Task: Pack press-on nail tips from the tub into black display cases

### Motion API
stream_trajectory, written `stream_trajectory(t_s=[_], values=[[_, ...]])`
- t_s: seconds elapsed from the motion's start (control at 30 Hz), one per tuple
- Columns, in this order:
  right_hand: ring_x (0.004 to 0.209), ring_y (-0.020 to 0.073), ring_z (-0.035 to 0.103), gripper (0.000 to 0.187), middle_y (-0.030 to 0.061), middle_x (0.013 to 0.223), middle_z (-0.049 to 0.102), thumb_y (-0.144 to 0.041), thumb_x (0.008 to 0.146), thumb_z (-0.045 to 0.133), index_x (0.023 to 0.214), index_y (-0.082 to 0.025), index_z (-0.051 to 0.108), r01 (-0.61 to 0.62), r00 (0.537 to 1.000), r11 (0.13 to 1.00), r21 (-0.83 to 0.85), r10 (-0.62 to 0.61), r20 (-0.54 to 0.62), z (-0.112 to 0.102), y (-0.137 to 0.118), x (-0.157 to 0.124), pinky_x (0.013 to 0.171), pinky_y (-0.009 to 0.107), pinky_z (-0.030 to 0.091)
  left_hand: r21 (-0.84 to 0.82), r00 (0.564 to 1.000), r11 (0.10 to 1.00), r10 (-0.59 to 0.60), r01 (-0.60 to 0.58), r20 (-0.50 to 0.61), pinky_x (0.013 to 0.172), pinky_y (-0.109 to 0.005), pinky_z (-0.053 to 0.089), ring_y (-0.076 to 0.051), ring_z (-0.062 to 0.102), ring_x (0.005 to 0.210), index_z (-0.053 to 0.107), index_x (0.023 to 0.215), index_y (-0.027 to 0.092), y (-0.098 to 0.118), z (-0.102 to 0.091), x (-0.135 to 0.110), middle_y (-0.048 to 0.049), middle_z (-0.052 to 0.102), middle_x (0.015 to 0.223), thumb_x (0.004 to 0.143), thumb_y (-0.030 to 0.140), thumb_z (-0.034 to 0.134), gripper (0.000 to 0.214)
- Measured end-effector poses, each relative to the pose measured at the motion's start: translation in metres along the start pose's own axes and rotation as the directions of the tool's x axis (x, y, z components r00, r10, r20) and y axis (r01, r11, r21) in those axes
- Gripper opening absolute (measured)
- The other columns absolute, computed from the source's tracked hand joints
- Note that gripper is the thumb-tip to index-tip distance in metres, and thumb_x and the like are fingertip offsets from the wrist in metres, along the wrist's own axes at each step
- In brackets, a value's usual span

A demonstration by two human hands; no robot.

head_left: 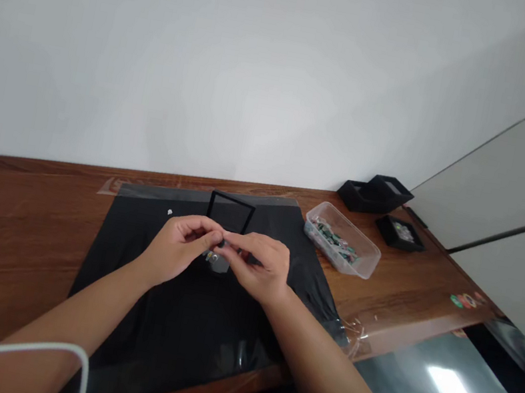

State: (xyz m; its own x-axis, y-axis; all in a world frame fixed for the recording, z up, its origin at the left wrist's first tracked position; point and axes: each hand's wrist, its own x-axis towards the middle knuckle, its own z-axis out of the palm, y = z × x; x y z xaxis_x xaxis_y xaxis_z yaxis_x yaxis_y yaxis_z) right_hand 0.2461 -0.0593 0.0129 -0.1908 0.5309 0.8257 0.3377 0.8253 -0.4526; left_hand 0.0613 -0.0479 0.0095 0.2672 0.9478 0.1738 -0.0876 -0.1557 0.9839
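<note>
My left hand [185, 247] and my right hand [256, 262] meet over the middle of a black mat [177, 337]. Between their fingertips they pinch a small dark piece [221, 243], too small to name. Both hands are closed, thumbs against forefingers. Just behind them a thin black square frame [232, 201] stands tilted, its lower part hidden by the fingers. Below the fingertips lie small shiny, pale and yellowish bits [212, 257], partly covered by the hands. A tiny white scrap [169, 212] rests on the mat to the left of my left hand.
A clear plastic tub [373, 260] with many small green and pinkish pieces stands to the right. Behind it are black open boxes [358, 198] and a smaller black box [406, 245] with pale contents. A white cable [38, 344] crosses above my left forearm.
</note>
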Motion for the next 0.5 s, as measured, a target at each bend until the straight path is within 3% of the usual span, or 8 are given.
stream_trajectory(t_s=[0.23, 0.5], values=[[0.05, 0.007, 0.058, 0.012, -0.0025, 0.067, 0.071, -0.023, 0.095, 0.069, 0.106, -0.02, 0.072, 0.019, 1.0, 0.995, -0.093, -0.017, 0.026, 0.0006, -0.0015, -0.0018, 0.054, 0.019, 0.047, -0.014, 1.0, 1.0, -0.005, 0.005, -0.019, 0.068, -0.024, 0.058, -0.015, 0.069, 0.07, 0.08, 0.089, 0.018, -0.0021, 0.0021, 0.0002, -0.0049, 0.078, 0.079, 0.082, 0.051, 0.081, 0.033], [0.053, 0.0079, 0.058, 0.018, -0.0028, 0.068, 0.068, -0.034, 0.1, 0.06, 0.11, -0.022, 0.068, -0.177, 0.971, 0.981, -0.076, 0.186, 0.153, 0.0048, 0.0024, -0.0065, 0.056, 0.019, 0.046, 0.063, 0.999, 0.998, 0.01, -0.007, -0.051, 0.051, -0.02, 0.045, -0.009, 0.054, 0.053, 0.081, 0.083, 0.018, -0.002, -0.0031, 0.001, -0.0007, 0.07, 0.062, 0.081, 0.051, 0.08, 0.033]])
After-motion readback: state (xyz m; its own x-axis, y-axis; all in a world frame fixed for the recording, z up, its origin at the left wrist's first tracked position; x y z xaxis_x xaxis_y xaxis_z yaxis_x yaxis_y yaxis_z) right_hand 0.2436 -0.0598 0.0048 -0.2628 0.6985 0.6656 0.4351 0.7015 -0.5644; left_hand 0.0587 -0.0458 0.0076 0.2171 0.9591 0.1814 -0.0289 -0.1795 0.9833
